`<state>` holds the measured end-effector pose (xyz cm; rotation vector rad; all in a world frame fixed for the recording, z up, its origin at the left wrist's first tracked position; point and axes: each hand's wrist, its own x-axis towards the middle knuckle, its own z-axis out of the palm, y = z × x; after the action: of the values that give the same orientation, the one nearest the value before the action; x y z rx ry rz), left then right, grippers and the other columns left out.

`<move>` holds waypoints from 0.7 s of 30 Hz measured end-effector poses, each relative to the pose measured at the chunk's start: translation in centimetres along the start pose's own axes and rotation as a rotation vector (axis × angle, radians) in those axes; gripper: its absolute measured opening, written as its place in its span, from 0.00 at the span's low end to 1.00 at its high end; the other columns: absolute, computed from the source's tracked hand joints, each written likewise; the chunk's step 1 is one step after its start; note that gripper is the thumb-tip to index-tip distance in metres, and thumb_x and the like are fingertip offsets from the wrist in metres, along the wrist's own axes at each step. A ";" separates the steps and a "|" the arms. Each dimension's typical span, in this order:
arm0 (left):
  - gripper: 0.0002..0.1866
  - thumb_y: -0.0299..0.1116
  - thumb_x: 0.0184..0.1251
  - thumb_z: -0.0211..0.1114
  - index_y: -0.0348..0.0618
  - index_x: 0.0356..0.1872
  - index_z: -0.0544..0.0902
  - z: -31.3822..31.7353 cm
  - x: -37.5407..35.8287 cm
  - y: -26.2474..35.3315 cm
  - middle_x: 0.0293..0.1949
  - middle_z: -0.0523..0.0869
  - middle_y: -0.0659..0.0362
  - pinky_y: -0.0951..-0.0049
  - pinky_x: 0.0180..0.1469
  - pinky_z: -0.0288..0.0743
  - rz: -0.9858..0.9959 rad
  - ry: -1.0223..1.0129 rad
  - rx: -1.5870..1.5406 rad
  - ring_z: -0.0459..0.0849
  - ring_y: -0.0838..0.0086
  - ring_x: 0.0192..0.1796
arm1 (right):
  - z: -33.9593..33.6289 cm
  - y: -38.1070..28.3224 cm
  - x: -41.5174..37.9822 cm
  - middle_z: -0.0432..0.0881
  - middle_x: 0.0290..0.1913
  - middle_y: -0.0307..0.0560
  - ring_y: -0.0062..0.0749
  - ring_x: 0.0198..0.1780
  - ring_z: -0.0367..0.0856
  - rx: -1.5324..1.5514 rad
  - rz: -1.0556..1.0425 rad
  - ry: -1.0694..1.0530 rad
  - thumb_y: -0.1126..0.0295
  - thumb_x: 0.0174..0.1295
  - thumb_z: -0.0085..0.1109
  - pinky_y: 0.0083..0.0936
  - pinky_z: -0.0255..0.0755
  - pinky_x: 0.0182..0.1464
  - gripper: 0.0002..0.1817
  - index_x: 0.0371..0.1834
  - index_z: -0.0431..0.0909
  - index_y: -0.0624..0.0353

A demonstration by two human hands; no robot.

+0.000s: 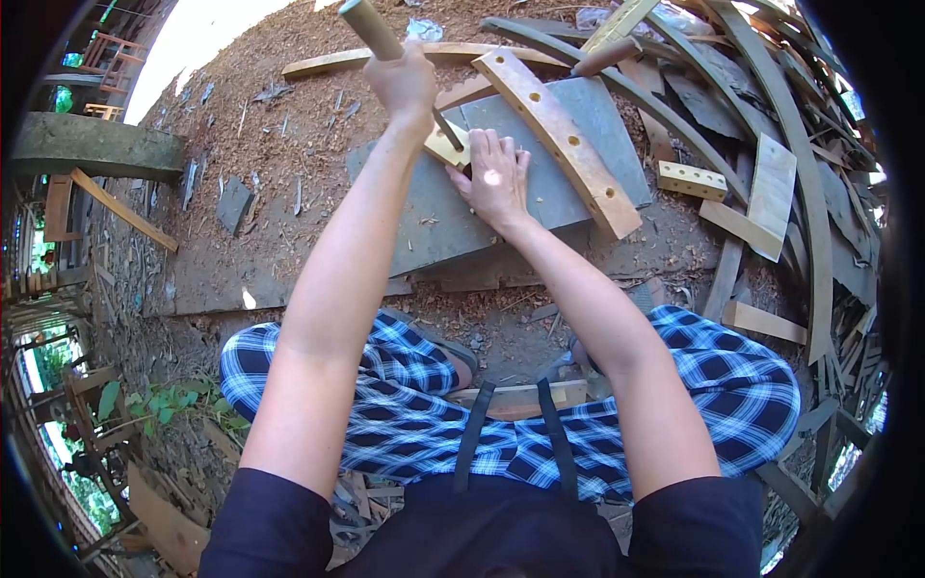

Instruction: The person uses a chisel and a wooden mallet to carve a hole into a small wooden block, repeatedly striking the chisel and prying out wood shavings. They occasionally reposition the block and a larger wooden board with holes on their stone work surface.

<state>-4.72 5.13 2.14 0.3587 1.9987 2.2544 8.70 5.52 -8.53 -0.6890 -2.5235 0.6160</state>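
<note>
My left hand [403,85] is wrapped round the thick wooden handle [371,27] of a tool with a thin dark metal shaft [448,131]. The shaft slants down to a pale wooden block [443,147], where its tip meets the top face. Against the near end of this block lies my right hand [496,181], thumb on one side and fingers on the other, pressed low over a grey slab [429,226]. Just right of it, a long wooden bar with round holes [559,144] lies across the slab.
Wood shavings [279,125] cover the ground. At right lie a small block with holes [692,180], a wooden handle [607,56], an angled wooden piece [761,202] and a heap of long curved strips [805,144]. My crossed legs in checked trousers [732,385] are close in front.
</note>
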 end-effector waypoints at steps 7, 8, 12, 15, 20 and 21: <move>0.12 0.28 0.72 0.60 0.43 0.30 0.66 0.1 3.8 -0.9 0.16 0.67 0.66 0.78 0.14 0.46 -0.369 -0.056 -0.069 0.59 0.86 0.13 | -0.1 -0.1 -0.1 0.73 0.47 0.45 0.43 0.50 0.71 -0.011 -0.025 0.046 0.55 0.53 0.71 0.45 0.61 0.52 0.28 0.51 0.69 0.55; 0.12 0.28 0.72 0.60 0.44 0.30 0.66 0.2 4.2 -1.2 0.16 0.67 0.66 0.78 0.14 0.46 -0.415 -0.037 -0.040 0.59 0.86 0.13 | -0.1 0.0 -0.1 0.73 0.47 0.45 0.43 0.50 0.71 -0.014 -0.020 0.058 0.55 0.53 0.71 0.45 0.61 0.52 0.28 0.51 0.69 0.55; 0.13 0.28 0.73 0.58 0.45 0.28 0.65 0.1 7.5 -4.4 0.16 0.64 0.67 0.78 0.14 0.45 -0.574 -0.022 -0.013 0.58 0.86 0.13 | 0.0 -0.1 -0.2 0.73 0.48 0.45 0.42 0.51 0.70 -0.025 -0.020 0.051 0.54 0.53 0.71 0.46 0.61 0.52 0.29 0.52 0.69 0.55; 0.14 0.28 0.75 0.55 0.47 0.27 0.64 -1.5 8.6 -6.8 0.15 0.62 0.70 0.80 0.13 0.44 -0.731 0.015 -0.037 0.56 0.86 0.12 | 0.1 -0.1 -0.1 0.73 0.48 0.44 0.42 0.51 0.70 -0.029 -0.001 0.052 0.54 0.53 0.71 0.46 0.60 0.53 0.29 0.53 0.70 0.55; 0.18 0.33 0.77 0.56 0.51 0.24 0.64 -2.8 7.6 -8.5 0.14 0.60 0.72 0.81 0.13 0.43 -0.853 0.011 -0.069 0.54 0.87 0.12 | 0.0 0.3 0.0 0.73 0.47 0.44 0.41 0.51 0.71 -0.033 -0.036 0.057 0.55 0.52 0.73 0.45 0.60 0.54 0.30 0.52 0.70 0.55; 0.18 0.33 0.77 0.56 0.51 0.24 0.64 -2.8 7.1 -7.7 0.14 0.60 0.72 0.81 0.13 0.43 -0.858 0.018 -0.067 0.54 0.87 0.12 | 0.0 0.2 -0.2 0.73 0.47 0.44 0.41 0.51 0.71 -0.032 -0.045 0.046 0.55 0.52 0.73 0.45 0.60 0.54 0.29 0.52 0.70 0.55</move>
<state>-12.89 5.13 -5.00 -0.4503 1.6100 1.7427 8.93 5.57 -8.69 -0.6478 -2.5044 0.5399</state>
